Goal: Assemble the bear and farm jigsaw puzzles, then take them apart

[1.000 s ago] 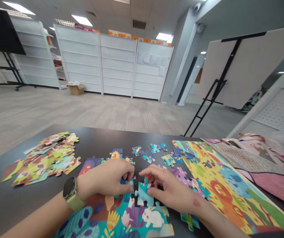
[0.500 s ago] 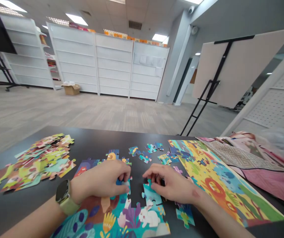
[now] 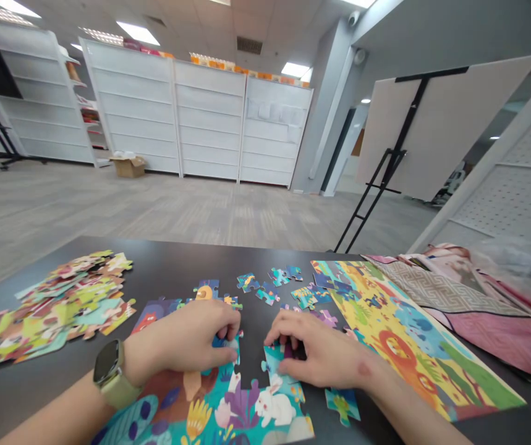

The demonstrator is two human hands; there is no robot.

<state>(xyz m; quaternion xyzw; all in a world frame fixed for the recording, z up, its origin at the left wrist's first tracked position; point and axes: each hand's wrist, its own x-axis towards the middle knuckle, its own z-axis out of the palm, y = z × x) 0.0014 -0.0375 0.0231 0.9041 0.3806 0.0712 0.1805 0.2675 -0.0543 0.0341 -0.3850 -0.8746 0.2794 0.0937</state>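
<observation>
A partly joined jigsaw puzzle (image 3: 240, 408), with a white rabbit and purple plants, lies on the dark table below my hands. My left hand (image 3: 195, 330), with a watch on its wrist, rests over the puzzle's left part. Its fingers are curled, with thumb and index at the inner edge of the joined pieces. My right hand (image 3: 314, 346) has bent fingers and its thumb on a teal puzzle piece (image 3: 272, 358) above the rabbit. That piece meets the joined part below it; my fingers partly hide it. A dark gap separates it from the pieces by my left hand.
Several loose blue pieces (image 3: 267, 293) lie beyond my hands, and another piece (image 3: 342, 405) sits right of the puzzle. A heap of pieces (image 3: 68, 303) is at left. A yellow animal picture (image 3: 399, 334) and pink patterned cloth (image 3: 492, 340) lie at right.
My right hand has brought the teal piece down against the puzzle above the rabbit, closing the slit there. The left hand stays in nearly the same place; the view shifts slightly.
</observation>
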